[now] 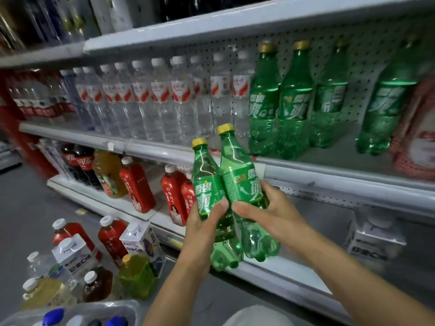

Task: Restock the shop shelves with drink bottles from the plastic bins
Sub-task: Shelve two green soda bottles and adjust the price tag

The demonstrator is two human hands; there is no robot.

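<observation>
I hold two green soda bottles with yellow caps side by side in front of the shelves. My left hand (pixel 202 222) grips the left green bottle (pixel 204 184) around its label. My right hand (pixel 270 208) grips the right green bottle (pixel 237 170) at its middle. Both bottles stand upright and touch each other, just below the front edge of the middle shelf (pixel 329 161). On that shelf, to the right, stand several matching green bottles (pixel 292 102). A clear plastic bin (pixel 122 307) shows at the bottom left.
Clear water bottles (pixel 160 97) fill the middle shelf's left part. Red juice bottles (pixel 136 182), an orange juice bottle (pixel 107 172) and cola bottles (pixel 77 161) stand on the bottom shelf. Mixed bottles and white cartons (pixel 77 255) stand at lower left. Red-white packs (pixel 416 137) sit at far right.
</observation>
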